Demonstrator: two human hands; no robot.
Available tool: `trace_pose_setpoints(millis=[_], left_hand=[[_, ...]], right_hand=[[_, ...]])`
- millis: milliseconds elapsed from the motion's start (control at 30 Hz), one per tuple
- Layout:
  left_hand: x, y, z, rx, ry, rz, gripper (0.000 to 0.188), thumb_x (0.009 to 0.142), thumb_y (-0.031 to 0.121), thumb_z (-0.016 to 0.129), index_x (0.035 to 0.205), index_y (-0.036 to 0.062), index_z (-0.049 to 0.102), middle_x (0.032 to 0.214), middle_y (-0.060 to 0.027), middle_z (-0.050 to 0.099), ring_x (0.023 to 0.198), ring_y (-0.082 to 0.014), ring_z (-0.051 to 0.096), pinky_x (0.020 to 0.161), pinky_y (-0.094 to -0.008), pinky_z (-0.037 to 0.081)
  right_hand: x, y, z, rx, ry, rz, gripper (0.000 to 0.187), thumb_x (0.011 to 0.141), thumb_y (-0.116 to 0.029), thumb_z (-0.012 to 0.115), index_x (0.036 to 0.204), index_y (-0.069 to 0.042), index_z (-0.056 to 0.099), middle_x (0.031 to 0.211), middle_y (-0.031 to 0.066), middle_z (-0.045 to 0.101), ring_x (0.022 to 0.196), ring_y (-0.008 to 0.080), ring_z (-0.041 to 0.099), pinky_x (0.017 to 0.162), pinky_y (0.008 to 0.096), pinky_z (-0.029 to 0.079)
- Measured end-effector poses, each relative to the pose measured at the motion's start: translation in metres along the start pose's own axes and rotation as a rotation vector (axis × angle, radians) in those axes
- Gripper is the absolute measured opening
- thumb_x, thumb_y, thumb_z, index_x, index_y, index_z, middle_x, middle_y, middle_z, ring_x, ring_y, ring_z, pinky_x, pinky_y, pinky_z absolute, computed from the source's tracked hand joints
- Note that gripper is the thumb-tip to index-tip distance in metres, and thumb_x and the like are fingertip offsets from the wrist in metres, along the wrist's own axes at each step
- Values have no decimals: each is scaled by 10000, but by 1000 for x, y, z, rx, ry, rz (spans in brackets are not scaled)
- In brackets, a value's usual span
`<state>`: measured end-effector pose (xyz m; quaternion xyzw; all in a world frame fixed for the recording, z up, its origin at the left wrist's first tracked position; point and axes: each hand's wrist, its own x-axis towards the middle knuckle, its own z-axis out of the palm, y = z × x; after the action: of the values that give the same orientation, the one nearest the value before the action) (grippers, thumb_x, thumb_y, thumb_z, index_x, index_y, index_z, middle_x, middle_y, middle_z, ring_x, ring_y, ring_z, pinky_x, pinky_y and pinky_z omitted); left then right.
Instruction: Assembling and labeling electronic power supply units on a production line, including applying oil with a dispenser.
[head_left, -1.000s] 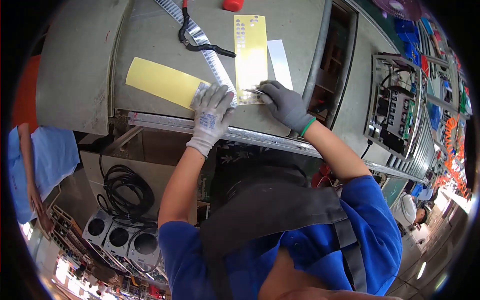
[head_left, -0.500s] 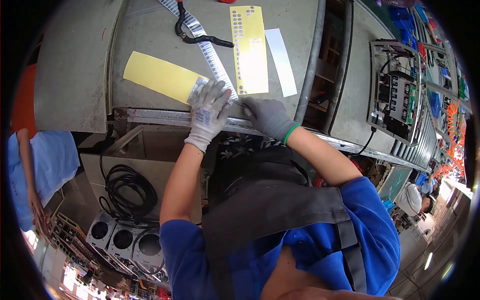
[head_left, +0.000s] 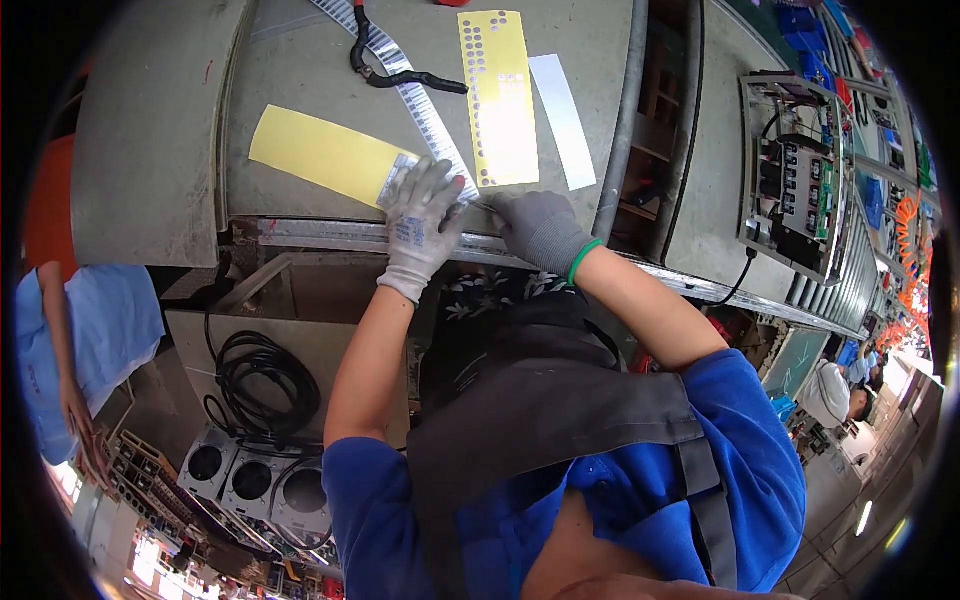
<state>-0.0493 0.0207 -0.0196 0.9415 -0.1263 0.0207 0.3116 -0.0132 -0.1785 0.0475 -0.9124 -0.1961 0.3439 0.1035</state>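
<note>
My left hand, in a whitish work glove, lies flat with fingers stretched. It rests over the lower end of a label strip and the right end of a yellow backing sheet that carries small silvery labels. Close beside it at the table's front edge, my right hand, in a grey glove with a green cuff, has its fingers pinched together. A thin dark tip shows at those fingers near the strip's end; what it belongs to is hidden. Beyond the right hand lies another yellow sheet with rows of round silvery stickers.
A pale blank strip lies right of the stickered sheet. A black-wrapped cable crosses the label strip. An open metal chassis with electronics stands at right. Coiled black cable hangs below left. A person in light blue is at far left.
Both hands keep almost the same place and pose. The whole view has shifted slightly; the sheets and the strip stay as they were.
</note>
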Motion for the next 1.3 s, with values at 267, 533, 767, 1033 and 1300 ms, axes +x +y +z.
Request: trace_pose_setpoints(millis=[267, 533, 767, 1033, 1300], left_hand=[[1, 1, -1, 19, -34, -19, 423, 762, 173, 750, 1184, 174, 717, 1416, -36, 564, 1400, -298, 424, 1195, -502, 258], [0, 3, 1, 75, 8, 47, 412, 759, 204, 774, 1165, 177, 707, 1391, -61, 561, 1364, -317, 443, 1155, -522, 298], [-3, -1, 5, 71, 5, 59, 400, 796, 268, 772, 1186, 197, 719, 1440, -50, 543, 1410, -317, 407, 1177, -527, 256], [-3, -2, 10, 33, 127, 84, 243, 769, 222, 790, 1005, 181, 759, 1314, -89, 642, 1323, -323, 505, 1122, -511, 333], [0, 12, 11, 3, 124, -59, 183, 792, 205, 770, 966, 153, 748, 1326, -38, 627, 1350, -286, 475, 1146, -496, 314]], right_hand=[[-4, -4, 15, 63, 55, 66, 260, 972, -303, 518, 1116, -120, 631, 833, 182, 699, 790, 380, 698, 722, 517, 537], [-7, 1, 24, 130, 122, 70, 258, 984, -310, 502, 1081, -105, 626, 888, 169, 701, 816, 386, 690, 728, 517, 530], [-23, 12, 32, 282, 274, -11, 264, 997, -325, 494, 1029, -87, 604, 892, 170, 683, 807, 398, 681, 731, 514, 523], [-5, 8, 15, 186, 222, 34, 246, 1006, -310, 505, 1057, -95, 615, 812, 166, 687, 756, 388, 680, 681, 509, 519], [3, 1, -2, 58, 96, 61, 275, 1005, -320, 503, 1039, -80, 635, 830, 189, 706, 791, 392, 699, 715, 510, 529]])
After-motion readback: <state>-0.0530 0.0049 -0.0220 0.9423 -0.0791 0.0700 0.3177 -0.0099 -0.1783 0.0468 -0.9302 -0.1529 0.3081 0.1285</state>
